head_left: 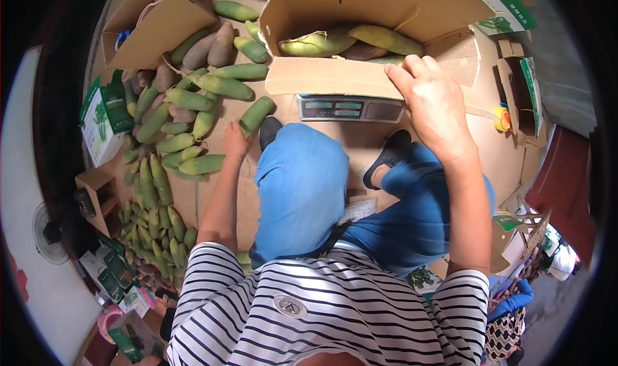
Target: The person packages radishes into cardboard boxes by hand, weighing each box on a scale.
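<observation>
In my left hand [237, 142], low at my left side, the fingers are closed around the lower end of a green radish [257, 116], which tilts up to the right. My right hand [432, 99] grips the near flap [331, 77] of an open cardboard box [380, 9], thumb on top and fingers curled over the edge. Inside that box lie several long green radishes [386, 39]. A digital scale [347, 108] with lit displays shows just below the flap; the box hides its upper part.
Several loose radishes [187, 99] spread in a heap on the cardboard-covered floor to my left. Another open carton [151, 28] stands at the upper left, beside a green and white box [106, 118]. A roll of yellow tape [502, 117] lies right, near more cartons.
</observation>
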`<action>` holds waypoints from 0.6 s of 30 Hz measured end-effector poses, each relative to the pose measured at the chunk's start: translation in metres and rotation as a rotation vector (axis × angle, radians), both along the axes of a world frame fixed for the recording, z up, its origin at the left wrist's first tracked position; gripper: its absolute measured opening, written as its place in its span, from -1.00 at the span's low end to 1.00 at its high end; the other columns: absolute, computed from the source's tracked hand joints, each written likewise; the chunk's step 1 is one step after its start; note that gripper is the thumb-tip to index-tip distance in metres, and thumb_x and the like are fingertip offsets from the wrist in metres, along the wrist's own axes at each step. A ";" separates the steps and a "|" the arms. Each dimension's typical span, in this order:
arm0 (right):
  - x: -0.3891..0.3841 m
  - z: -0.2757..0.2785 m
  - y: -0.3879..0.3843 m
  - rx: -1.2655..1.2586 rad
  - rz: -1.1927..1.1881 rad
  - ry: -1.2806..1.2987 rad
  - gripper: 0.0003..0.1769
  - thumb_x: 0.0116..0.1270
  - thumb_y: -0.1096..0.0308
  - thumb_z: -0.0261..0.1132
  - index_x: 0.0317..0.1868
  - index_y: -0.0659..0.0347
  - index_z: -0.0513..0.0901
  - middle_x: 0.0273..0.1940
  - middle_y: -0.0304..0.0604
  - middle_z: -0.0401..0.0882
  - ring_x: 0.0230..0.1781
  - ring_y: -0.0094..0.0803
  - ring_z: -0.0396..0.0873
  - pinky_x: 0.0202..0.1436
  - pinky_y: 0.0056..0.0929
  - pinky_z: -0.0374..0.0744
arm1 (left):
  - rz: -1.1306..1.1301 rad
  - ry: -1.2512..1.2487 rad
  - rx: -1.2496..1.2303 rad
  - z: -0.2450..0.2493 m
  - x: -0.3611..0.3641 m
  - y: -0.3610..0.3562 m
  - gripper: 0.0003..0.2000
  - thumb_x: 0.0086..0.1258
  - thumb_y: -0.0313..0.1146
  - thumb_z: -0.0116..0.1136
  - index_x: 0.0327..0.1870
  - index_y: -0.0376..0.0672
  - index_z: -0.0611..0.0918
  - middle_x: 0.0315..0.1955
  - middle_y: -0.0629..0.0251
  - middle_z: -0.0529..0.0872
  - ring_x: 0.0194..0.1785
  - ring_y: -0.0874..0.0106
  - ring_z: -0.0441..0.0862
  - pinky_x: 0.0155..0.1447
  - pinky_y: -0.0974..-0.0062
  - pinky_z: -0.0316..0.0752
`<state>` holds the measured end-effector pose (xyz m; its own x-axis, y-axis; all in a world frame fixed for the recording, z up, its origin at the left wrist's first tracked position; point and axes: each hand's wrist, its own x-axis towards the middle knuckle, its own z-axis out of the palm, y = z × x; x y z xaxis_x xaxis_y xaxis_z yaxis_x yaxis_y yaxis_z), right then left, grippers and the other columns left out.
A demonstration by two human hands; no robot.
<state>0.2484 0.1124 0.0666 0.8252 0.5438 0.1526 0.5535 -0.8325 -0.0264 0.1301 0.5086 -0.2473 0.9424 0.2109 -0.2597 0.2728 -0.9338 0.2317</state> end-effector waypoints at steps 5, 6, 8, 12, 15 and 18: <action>0.000 0.007 0.000 -0.059 -0.003 0.101 -0.76 0.03 0.42 0.33 -0.24 0.22 0.57 -0.26 -0.10 0.51 -0.18 -0.17 0.53 -0.14 -0.23 0.58 | 0.118 0.261 0.045 -0.044 0.005 0.017 -0.28 0.05 -0.21 0.49 0.26 -0.14 0.41 0.07 0.01 0.57 0.10 0.03 0.57 0.16 0.17 0.52; -0.001 0.010 0.002 -0.068 0.003 0.132 -0.71 -0.02 0.42 0.38 -0.23 0.21 0.57 -0.25 -0.09 0.51 -0.17 -0.17 0.52 -0.14 -0.23 0.58 | 0.130 0.290 0.049 -0.040 0.007 0.013 -0.30 0.03 -0.19 0.50 0.22 -0.15 0.43 0.05 0.00 0.57 0.09 0.03 0.58 0.15 0.17 0.53; -0.002 0.011 0.003 -0.036 -0.008 0.182 -0.50 -0.13 0.35 0.51 -0.10 0.20 0.59 -0.21 -0.11 0.50 -0.14 -0.16 0.52 -0.09 -0.22 0.57 | 0.157 0.350 0.062 -0.021 0.008 0.008 -0.32 -0.01 -0.16 0.53 0.16 -0.17 0.48 0.01 -0.04 0.57 0.07 0.03 0.58 0.14 0.18 0.53; -0.002 0.015 0.007 -0.001 0.005 0.165 -0.37 -0.04 0.12 0.51 0.05 0.21 0.60 -0.19 -0.13 0.51 -0.11 -0.17 0.52 -0.03 -0.21 0.54 | 0.254 0.202 -0.120 -0.034 -0.010 0.006 -0.33 -0.06 -0.12 0.54 0.05 -0.27 0.52 -0.06 -0.08 0.58 0.03 0.01 0.59 0.12 0.17 0.52; -0.003 0.017 0.012 0.105 0.068 0.076 -0.36 0.05 -0.06 0.43 0.02 0.24 0.61 -0.12 -0.10 0.55 -0.08 -0.14 0.53 -0.01 -0.19 0.53 | 0.332 0.073 -0.407 -0.054 -0.033 0.006 -0.37 0.00 -0.07 0.48 -0.04 -0.40 0.55 -0.19 -0.11 0.67 -0.11 0.02 0.67 -0.01 0.21 0.55; -0.002 0.030 0.015 0.265 0.190 -0.010 -0.41 0.06 -0.03 0.44 -0.03 0.24 0.63 -0.08 -0.07 0.57 -0.06 -0.13 0.55 -0.01 -0.20 0.55 | 0.547 0.086 -0.550 -0.040 -0.049 -0.005 -0.42 0.08 -0.05 0.43 -0.06 -0.42 0.60 -0.26 -0.06 0.72 -0.21 0.15 0.71 -0.11 0.29 0.57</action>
<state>0.2460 0.1270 0.0970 0.7104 0.6285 0.3167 0.6997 -0.6790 -0.2222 0.0808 0.5040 -0.2876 0.7134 0.4597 -0.5289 0.6993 -0.4187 0.5794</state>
